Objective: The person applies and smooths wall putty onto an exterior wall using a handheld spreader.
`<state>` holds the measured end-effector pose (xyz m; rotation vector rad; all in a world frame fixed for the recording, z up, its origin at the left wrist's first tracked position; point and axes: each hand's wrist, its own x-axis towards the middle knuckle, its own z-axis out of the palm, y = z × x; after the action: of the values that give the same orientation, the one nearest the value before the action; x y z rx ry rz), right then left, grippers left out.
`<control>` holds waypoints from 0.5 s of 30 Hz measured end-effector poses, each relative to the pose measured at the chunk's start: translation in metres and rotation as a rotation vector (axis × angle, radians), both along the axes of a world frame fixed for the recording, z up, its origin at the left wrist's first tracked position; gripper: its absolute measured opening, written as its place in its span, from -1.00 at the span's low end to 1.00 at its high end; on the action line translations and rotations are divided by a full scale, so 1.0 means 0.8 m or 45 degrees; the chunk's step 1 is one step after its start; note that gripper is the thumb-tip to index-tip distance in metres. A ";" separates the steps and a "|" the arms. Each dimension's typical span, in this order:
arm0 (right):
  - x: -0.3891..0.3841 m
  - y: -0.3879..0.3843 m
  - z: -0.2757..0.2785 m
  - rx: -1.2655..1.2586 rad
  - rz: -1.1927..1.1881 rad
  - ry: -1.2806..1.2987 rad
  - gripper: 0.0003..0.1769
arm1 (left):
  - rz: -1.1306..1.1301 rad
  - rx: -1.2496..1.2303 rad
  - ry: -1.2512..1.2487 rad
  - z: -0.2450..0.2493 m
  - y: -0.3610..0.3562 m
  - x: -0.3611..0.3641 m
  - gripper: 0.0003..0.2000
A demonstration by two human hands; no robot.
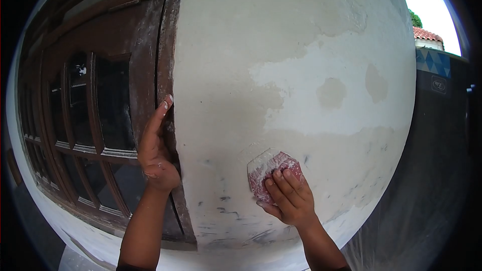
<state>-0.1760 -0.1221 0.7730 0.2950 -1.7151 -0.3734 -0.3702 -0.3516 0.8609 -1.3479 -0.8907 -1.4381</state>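
My right hand [293,198] presses a flat reddish piece [266,173] with angled corners against the lower part of the wall [216,70]. White material is smeared over that piece, and its exact kind does not show. My fingers lie across its right side, with the thumb along its lower edge. To the left, my left hand [158,153] rests at the brown wooden frame [168,35] beside the wall. Its visible fingers stretch upward and hold nothing; white specks mark the fingertips. The wall carries beige and white patches, plus dark scuffs low down.
A brown wooden panel with several dark glass panes [113,103] fills the left side. At the right stands a dark surface with a blue patterned band [433,62]. A red tiled roof [427,34] shows beyond it.
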 end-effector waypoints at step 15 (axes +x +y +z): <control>0.002 0.003 0.007 0.162 -0.068 -0.034 -0.48 | -0.016 -0.001 0.005 0.002 0.001 0.005 0.19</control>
<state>-0.1744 -0.1199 0.7790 0.3486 -1.7312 -0.5209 -0.3660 -0.3505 0.8625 -1.3586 -0.8821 -1.4446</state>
